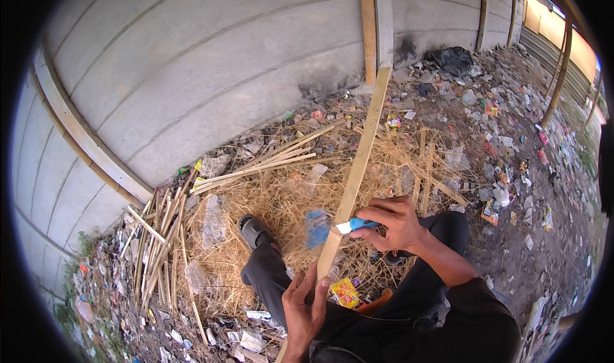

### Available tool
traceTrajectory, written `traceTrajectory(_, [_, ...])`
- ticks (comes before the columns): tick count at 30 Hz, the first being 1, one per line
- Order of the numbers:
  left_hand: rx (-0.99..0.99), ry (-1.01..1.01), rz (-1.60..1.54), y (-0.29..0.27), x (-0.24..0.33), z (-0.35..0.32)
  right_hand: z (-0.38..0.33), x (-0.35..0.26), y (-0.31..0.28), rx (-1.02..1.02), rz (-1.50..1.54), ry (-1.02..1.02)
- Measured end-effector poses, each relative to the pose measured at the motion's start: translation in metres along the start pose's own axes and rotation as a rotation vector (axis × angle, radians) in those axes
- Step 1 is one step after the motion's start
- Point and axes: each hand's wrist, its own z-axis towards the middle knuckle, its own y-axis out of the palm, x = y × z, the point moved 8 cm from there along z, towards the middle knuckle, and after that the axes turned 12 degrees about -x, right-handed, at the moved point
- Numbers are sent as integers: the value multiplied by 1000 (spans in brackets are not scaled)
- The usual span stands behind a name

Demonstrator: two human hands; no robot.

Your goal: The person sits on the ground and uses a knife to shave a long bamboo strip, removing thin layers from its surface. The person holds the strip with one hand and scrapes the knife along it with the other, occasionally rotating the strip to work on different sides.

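A long, pale bamboo strip [360, 162] slants from my lap up toward the wall. My left hand [304, 310] is closed around its lower part, with the thumb on the right edge. Gripped in my right hand [398, 225] is a knife [363, 223] with a blue handle and a short, broad blade. The blade lies against the strip, a little above my left hand. Below the knife, between my legs, is a yellow and red wrapper [345, 293]. A blue plastic scrap [317, 229] lies left of the strip.
Straw-like shavings [294, 200] cover the ground around my feet. Split sticks [160, 248] are heaped at the left, and more thin strips [262, 163] lie near the concrete wall [224, 56]. Litter and a black plastic bag [453, 61] spread to the right, near wooden posts [558, 75].
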Motion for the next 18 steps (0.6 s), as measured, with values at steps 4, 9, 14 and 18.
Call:
traceTrajectory(4, [-75,-94,-57,2,-4,-13,3,75,-47,238,48,319])
traceTrajectory(9, [-218,-136,-155,9,-23,-35,-11,158,-112,383,-45,542])
traceTrajectory(14, [-281,-289,-400,14,-56,-39,-15,162,-111,317,129,591])
traceTrajectory(18, [-338,-447,-667,32,-59,-30,-15,100,-45,117,138,440])
